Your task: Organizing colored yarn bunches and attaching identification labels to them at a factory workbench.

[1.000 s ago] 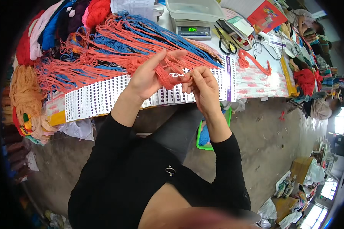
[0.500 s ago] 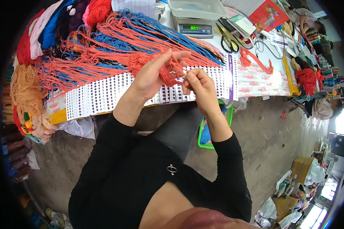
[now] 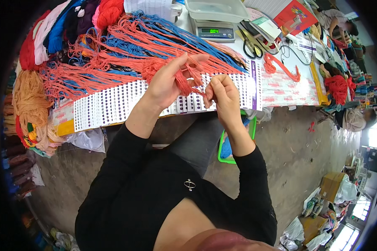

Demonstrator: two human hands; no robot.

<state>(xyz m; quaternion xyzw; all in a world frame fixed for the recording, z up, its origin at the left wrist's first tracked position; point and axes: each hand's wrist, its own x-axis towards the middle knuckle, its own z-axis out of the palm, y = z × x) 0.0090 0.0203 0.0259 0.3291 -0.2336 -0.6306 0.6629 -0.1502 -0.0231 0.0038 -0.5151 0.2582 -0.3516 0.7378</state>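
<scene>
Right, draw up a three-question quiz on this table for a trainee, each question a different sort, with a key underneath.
1. Multiple choice: what colour is the thread bundle in the left hand?
a) blue
b) coral
c) tan
2. True or false: in the picture, the black-handled scissors lie to the right of the digital scale.
3. Short answer: which of the wearer's hands is nearer the black-handled scissors?

Key: 1. b; 2. true; 3. the right hand.

A head-worn fisheye camera is looking steeply down from close above the left hand (image 3: 162, 85) and right hand (image 3: 224, 95), catching them in the frame's upper centre.
</scene>
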